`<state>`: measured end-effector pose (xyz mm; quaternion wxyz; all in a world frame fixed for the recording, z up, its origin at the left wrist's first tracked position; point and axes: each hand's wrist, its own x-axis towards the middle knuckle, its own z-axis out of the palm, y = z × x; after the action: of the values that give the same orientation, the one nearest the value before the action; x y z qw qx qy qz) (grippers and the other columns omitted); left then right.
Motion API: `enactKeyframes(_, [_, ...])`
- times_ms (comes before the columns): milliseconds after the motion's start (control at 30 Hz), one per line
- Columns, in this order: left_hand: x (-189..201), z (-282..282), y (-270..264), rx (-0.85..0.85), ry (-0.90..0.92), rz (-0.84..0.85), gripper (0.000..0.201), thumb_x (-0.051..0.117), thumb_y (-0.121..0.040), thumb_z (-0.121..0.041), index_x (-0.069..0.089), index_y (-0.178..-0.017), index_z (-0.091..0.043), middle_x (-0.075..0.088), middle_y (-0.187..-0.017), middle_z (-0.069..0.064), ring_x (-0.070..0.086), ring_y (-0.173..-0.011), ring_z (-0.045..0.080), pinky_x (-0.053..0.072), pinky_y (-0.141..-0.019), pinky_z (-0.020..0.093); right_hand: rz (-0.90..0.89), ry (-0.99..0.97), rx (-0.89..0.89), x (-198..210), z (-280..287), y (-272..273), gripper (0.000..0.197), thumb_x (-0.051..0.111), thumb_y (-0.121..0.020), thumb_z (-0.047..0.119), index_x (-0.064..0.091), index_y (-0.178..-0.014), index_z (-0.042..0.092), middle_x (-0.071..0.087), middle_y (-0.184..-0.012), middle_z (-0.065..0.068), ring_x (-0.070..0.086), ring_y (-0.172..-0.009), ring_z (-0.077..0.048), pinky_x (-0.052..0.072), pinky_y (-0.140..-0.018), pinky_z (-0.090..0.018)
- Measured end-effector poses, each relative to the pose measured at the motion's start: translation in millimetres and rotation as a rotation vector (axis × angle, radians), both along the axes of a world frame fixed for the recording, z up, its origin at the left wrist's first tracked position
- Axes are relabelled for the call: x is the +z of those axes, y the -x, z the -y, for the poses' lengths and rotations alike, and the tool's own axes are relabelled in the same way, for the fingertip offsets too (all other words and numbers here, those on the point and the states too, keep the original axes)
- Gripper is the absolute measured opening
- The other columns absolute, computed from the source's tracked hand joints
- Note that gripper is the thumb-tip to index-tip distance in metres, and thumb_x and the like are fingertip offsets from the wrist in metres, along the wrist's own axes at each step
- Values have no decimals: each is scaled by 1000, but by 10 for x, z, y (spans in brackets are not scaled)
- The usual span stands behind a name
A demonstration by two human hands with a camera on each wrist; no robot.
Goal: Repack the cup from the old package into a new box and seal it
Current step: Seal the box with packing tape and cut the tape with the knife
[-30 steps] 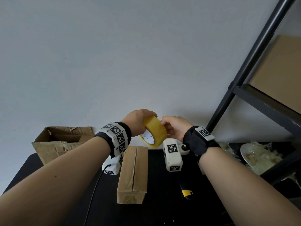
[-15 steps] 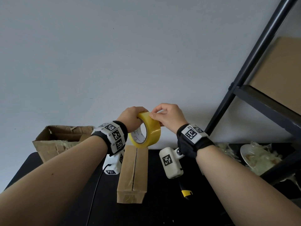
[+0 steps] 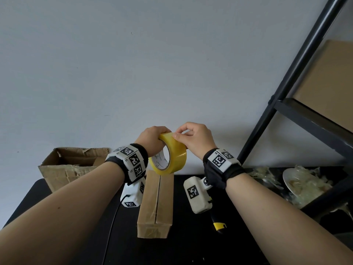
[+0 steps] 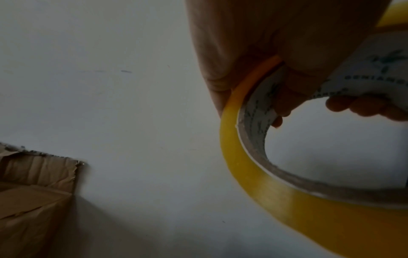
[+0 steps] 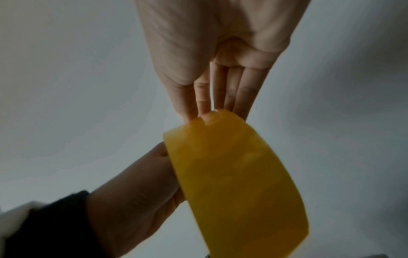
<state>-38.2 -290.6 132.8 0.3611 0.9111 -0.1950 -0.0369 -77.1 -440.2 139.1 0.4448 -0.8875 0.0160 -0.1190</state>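
My left hand (image 3: 152,139) grips a yellow tape roll (image 3: 170,157), held upright in the air above the far end of the new box. Its fingers (image 4: 362,108) hook through the roll's (image 4: 253,183) white core. My right hand (image 3: 193,138) has its thumb and fingertips (image 5: 203,97) pinching at the top of the roll (image 5: 232,174), where a ragged tape edge shows. The new box (image 3: 155,203), narrow and brown with its top flaps closed, lies on the black table (image 3: 191,245). No cup is visible.
The torn old box (image 3: 72,165) stands open at the table's back left, against the wall. A yellow-and-black knife (image 3: 217,224) lies right of the new box. A plate of tape scraps (image 3: 301,182) and a black shelf frame (image 3: 286,88) fill the right side.
Both hands have lifted the roll a little. My right hand has moved from the roll's right side up onto its top, and the roll now shows its open core.
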Motion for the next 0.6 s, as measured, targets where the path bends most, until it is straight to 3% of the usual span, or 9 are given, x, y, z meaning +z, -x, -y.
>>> enactKeyframes(200, [16, -14, 24, 2, 6, -11, 42, 39, -84, 1, 63, -113, -19, 59, -94, 0, 56, -88, 19, 45, -73, 29, 15, 50, 14, 8, -27, 31, 7, 68, -84, 31, 69, -86, 25, 71, -79, -3, 66, -78, -17, 57, -79, -36])
enactKeyframes(400, [22, -30, 28, 0, 15, -28, 44, 38, -83, 2, 63, -112, -20, 59, -94, 0, 56, -88, 19, 45, -71, 28, 43, 83, -9, 29, -57, 25, 9, 69, -82, 29, 66, -79, 21, 69, -73, -3, 64, -71, -16, 55, -71, -29])
enactKeyframes(533, [1, -23, 51, -10, 33, -45, 44, 38, -83, 2, 64, -111, -20, 60, -92, 0, 57, -87, 18, 45, -71, 27, 59, 95, -23, -7, -53, 34, 19, 68, -82, 27, 59, -68, 18, 58, -57, 5, 53, -57, -10, 48, -62, -24])
enactKeyframes(600, [-13, -36, 43, -9, 52, -49, 45, 38, -82, 3, 64, -110, -21, 60, -91, -1, 57, -86, 18, 44, -71, 26, 72, 104, -17, -26, -59, 44, 17, 67, -83, 26, 60, -70, 19, 56, -56, 6, 51, -55, -9, 45, -61, -23])
